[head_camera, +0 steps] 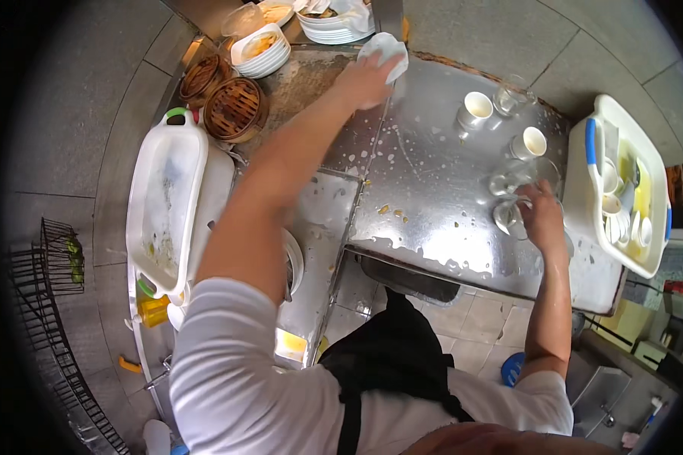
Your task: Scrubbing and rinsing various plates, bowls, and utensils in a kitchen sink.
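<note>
My left hand (367, 79) reaches to the back of the steel counter (427, 187) and holds a thin white round piece (397, 69); whether this is a dish or a cloth is unclear. On the right, the fingers of my right hand (543, 219) are on a clear drinking glass (507, 217) near the front. Just behind that glass is another clear glass (509, 181). Two white cups, one nearer (528, 143) and one farther (475, 111), stand beyond them. A clear glass vessel (509, 99) is by the wall.
A white tub (583, 170) of cups and spoons stands at the right. Another white tub (196, 210) with cloudy contents is at the left. Bamboo steamers (236, 108), stacked white bowls (267, 60) and stacked plates (336, 35) sit at the back left. Food scraps (383, 210) and water lie on the counter.
</note>
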The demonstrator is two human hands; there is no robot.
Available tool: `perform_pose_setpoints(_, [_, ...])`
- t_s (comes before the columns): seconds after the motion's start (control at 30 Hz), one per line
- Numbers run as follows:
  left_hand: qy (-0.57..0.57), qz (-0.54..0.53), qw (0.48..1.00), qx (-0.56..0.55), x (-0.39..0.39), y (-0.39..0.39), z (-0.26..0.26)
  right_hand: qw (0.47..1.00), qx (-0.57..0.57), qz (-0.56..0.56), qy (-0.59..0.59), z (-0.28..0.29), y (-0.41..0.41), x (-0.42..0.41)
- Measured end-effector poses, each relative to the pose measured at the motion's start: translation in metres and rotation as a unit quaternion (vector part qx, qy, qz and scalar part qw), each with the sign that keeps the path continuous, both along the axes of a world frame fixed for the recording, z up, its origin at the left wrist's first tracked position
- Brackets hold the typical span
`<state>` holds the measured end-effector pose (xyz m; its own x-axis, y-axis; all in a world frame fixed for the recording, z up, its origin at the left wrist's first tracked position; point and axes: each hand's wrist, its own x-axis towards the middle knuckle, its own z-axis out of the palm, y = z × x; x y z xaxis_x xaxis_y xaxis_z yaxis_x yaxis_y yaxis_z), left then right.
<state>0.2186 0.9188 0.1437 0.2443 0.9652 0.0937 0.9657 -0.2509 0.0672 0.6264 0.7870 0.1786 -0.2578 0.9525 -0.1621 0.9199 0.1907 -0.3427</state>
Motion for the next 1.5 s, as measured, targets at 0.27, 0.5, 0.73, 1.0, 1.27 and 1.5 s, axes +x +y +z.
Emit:
perform_pose_setpoints(0.27, [-0.170, 0.077, 0.981, 0.058, 0.027, -0.013, -0.107, 0.949, 0.236, 0.129, 0.166, 0.001, -0.022, -0.063])
perform_pose_setpoints(0.5, [-0.701, -0.065, 0.654, -0.278, 0.063, -0.134, -0.063, 0.936, 0.137, 0.135, 0.294, -0.064, -0.010, -0.141])
perform_pose_setpoints(0.73, [-0.656, 0.399, 0.633, -0.096, -0.119, -0.039, -0.028, 0.877, 0.025, 0.396, 0.272, -0.152, -0.185, -0.099])
perform_pose_setpoints(1.0, [-0.796, 0.424, 0.429, 0.050, -0.221, 0.045, -0.039, 0.974, -0.015, 0.222, -0.047, -0.247, -0.225, -0.009])
perform_pose_setpoints(1.27, [-0.798, 0.437, 0.396, 0.126, -0.204, 0.061, -0.070, 0.906, -0.368, 0.181, 0.107, -0.095, -0.203, -0.025])
perform_pose_setpoints(1.5, [-0.806, 0.419, 0.408, 0.087, -0.168, 0.001, -0.072, 0.908, -0.087, 0.248, 0.327, -0.009, -0.050, -0.166])
